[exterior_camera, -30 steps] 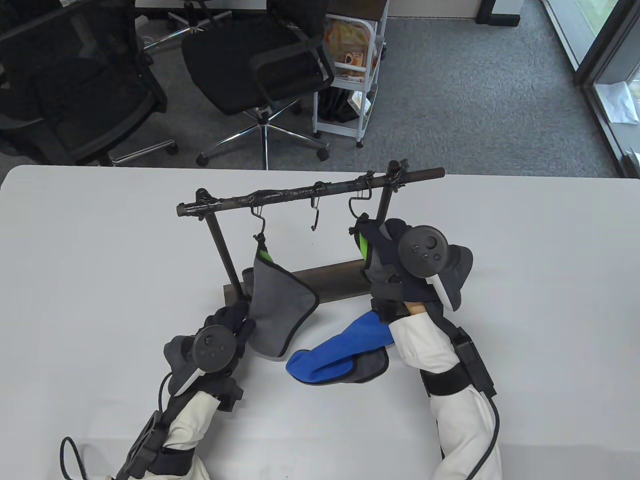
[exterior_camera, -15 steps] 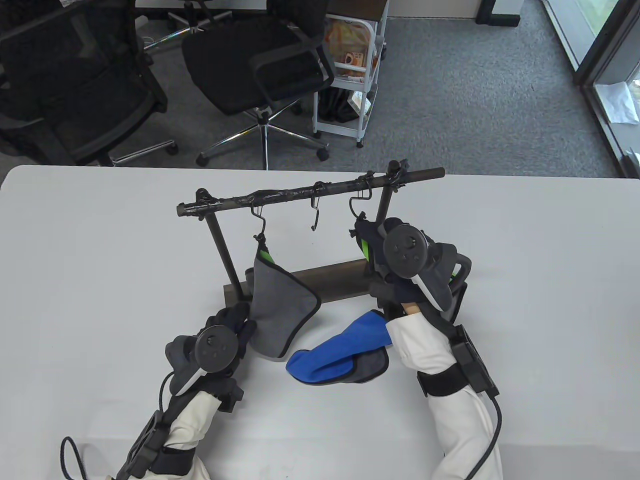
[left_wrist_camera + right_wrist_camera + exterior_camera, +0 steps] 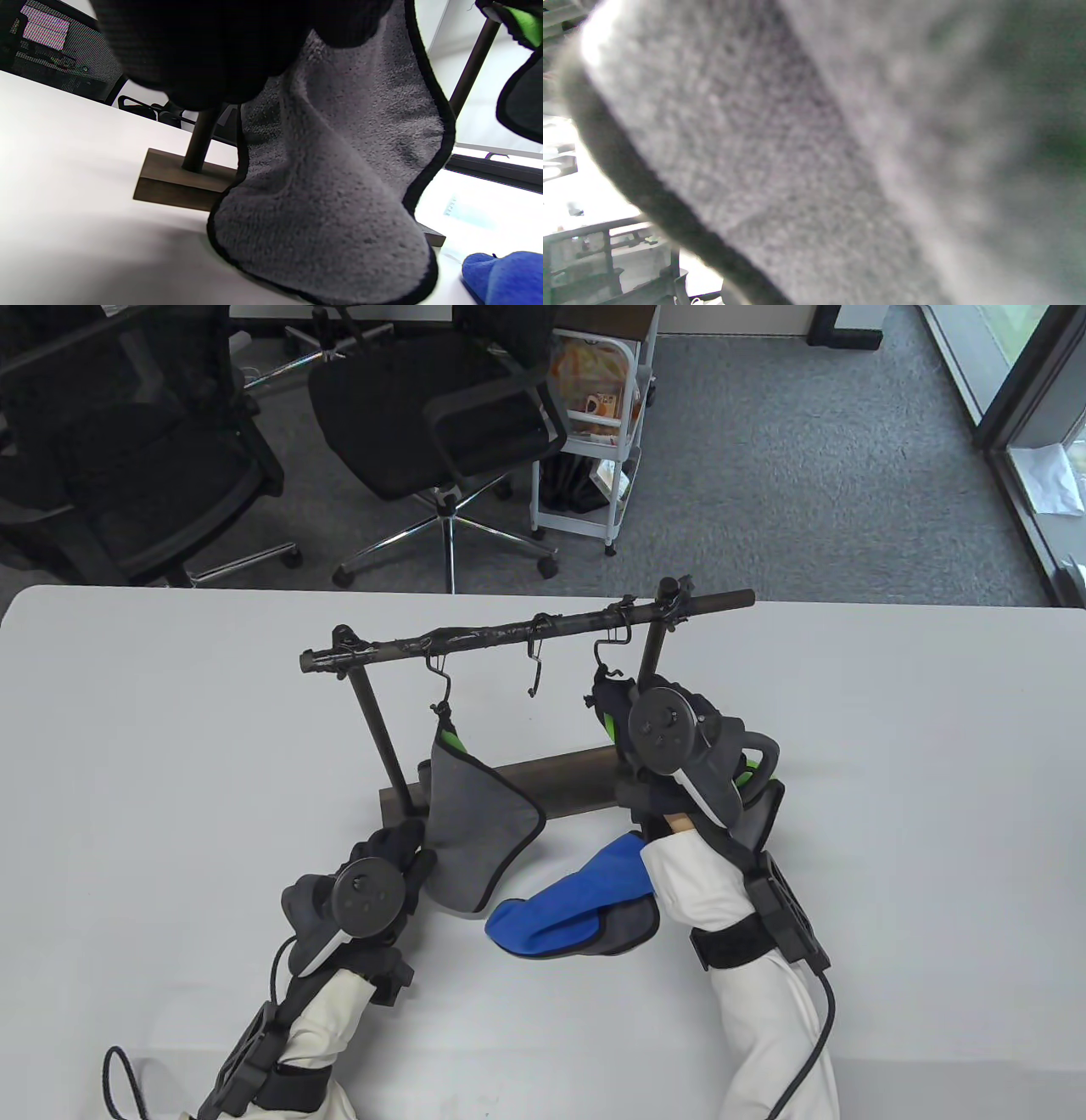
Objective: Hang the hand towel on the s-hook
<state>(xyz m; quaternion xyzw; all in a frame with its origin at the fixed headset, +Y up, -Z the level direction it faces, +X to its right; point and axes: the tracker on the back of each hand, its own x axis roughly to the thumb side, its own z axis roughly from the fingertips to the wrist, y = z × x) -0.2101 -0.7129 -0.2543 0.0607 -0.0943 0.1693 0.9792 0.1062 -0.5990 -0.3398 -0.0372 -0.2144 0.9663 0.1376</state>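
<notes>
A dark rack bar (image 3: 509,632) carries three s-hooks. The left hook (image 3: 438,672) holds a grey towel with a green side (image 3: 475,823), also seen in the left wrist view (image 3: 339,169). My left hand (image 3: 400,848) grips that towel's lower left edge. The middle hook (image 3: 536,666) is bare. My right hand (image 3: 624,697) holds a second grey and green towel (image 3: 609,724) bunched up just below the right hook (image 3: 604,651). That towel fills the blurred right wrist view (image 3: 814,152). Whether it is on the hook is hidden.
A blue towel (image 3: 577,899) lies on the white table (image 3: 170,772) under my right forearm, and shows in the left wrist view (image 3: 505,275). The rack's wooden base (image 3: 551,785) and posts stand mid-table. Office chairs and a white cart stand beyond the far edge.
My right hand has moved left and slightly up with its towel, closer under the right hook, and the wrist has turned. My left hand and the hanging towel have barely moved.
</notes>
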